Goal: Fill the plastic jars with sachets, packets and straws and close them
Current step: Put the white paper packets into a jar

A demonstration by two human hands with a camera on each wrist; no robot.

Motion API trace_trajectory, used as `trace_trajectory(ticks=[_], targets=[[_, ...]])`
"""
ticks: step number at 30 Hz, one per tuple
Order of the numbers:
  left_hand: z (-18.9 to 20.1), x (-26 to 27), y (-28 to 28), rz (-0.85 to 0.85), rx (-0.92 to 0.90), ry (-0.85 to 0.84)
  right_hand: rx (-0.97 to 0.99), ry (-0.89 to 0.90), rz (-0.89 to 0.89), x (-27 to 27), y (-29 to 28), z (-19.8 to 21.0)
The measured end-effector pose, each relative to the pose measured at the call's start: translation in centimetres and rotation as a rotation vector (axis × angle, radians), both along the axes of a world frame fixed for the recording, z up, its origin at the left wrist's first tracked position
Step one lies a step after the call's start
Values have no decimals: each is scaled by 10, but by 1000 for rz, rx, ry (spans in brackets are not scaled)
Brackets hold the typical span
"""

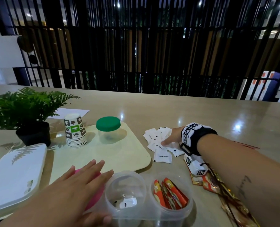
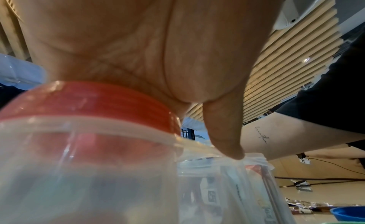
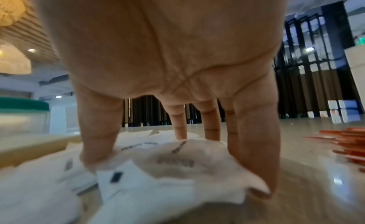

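Observation:
My left hand (image 1: 86, 176) lies flat with straight fingers on the pink lid (image 1: 95, 190) of a jar at the near left; the left wrist view shows the palm on that lid (image 2: 88, 99) and the thumb (image 2: 223, 133) touching a clear jar's rim. An open clear jar (image 1: 126, 194) holds one white sugar sachet. Beside it, another open jar (image 1: 172, 194) holds red-orange sachets. My right hand (image 1: 169, 138) reaches onto a pile of white sugar sachets (image 1: 159, 145); its thumb (image 3: 98, 133) and fingers (image 3: 254, 141) stand spread and press down on the sachets (image 3: 173, 163).
A green-lidded clear jar (image 1: 109, 130) and a stack of paper cups (image 1: 75, 130) stand on a cream tray (image 1: 136, 158). A potted fern (image 1: 29, 115) and a white box lid (image 1: 14, 174) are at the left. Brown and red packets (image 1: 209, 182) lie under my right forearm.

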State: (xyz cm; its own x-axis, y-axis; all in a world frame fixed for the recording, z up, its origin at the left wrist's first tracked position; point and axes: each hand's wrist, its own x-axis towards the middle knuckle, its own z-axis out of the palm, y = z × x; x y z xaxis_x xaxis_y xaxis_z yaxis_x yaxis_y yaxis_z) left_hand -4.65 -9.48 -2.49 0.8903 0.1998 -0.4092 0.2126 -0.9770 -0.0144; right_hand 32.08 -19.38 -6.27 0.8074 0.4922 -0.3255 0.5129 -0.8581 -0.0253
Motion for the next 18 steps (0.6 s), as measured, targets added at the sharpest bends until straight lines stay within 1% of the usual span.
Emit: trace_trajectory(ticks=[1, 2, 4, 7, 9, 11, 14, 16, 18], targets=[[-4, 1, 1, -13, 0, -27, -14, -28, 19, 5, 2, -4], [-8, 1, 3, -23, 39, -49, -33, -55, 32, 7, 3, -6], [-13, 2, 4, -28, 41, -65, -54, -72, 62, 1, 2, -3], [-13, 2, 5, -36, 67, -102, -45, -88, 58, -5, -2, -3], [-9, 2, 4, -86, 102, -149, -47, -110, 70, -4, -3, -7], [-8, 2, 4, -78, 85, -165, -55, -141, 84, -1, -2, -9], [-9, 5, 2, -2, 24, -63, -74, -145, 110, 3, 2, -12], [-11, 6, 5, -36, 42, -50, -89, -152, 123, 4, 5, -13], [-9, 6, 3, -33, 45, -44, -79, -170, 127, 7, 6, -14]])
